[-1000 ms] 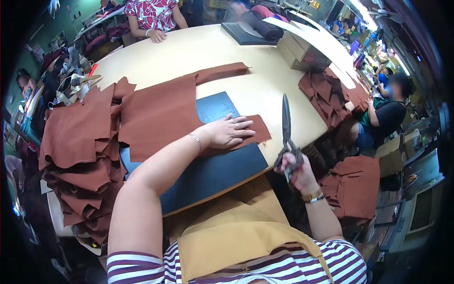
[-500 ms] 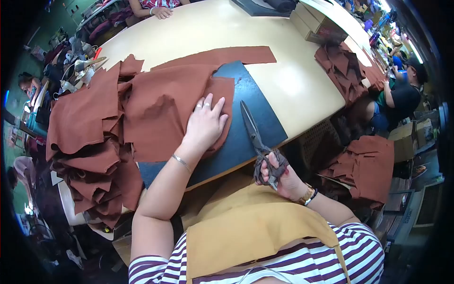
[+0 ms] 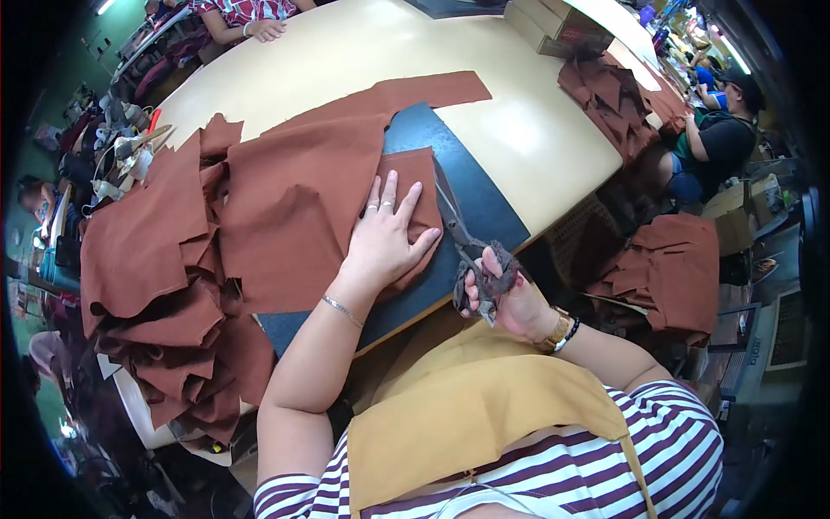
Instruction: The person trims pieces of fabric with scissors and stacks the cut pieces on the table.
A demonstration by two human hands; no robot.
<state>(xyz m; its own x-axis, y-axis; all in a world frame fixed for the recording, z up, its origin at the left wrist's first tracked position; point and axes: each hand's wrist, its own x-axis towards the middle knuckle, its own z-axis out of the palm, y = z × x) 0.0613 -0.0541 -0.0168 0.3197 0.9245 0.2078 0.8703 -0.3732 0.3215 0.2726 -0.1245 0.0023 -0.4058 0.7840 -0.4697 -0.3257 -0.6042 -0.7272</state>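
My left hand (image 3: 389, 232) lies flat with fingers spread on a reddish-brown fabric piece (image 3: 298, 186), near its right edge. Beneath the fabric is a dark blue board (image 3: 488, 186), bare along its right side. In my right hand (image 3: 517, 304) is a pair of large scissors (image 3: 456, 216), its handles wrapped in dark cloth. The blades point away from me, right alongside the fabric's right edge. Whether they touch the fabric I cannot tell. A long fabric strip (image 3: 432, 89) reaches out past the board's far end.
Reddish-brown fabric is heaped at the left (image 3: 143, 251). More fabric (image 3: 605, 108) lies on the table (image 3: 346, 48) by a cardboard box (image 3: 553, 26), and another stack (image 3: 670, 268) stands at the right. A co-worker's hand (image 3: 266, 30) rests on the far edge; another person (image 3: 726, 130) sits at the right.
The scissors have moved left, from over the bare board to the fabric's right edge. My left hand has shifted slightly right, its thumb more spread. The whole view has shifted a little.
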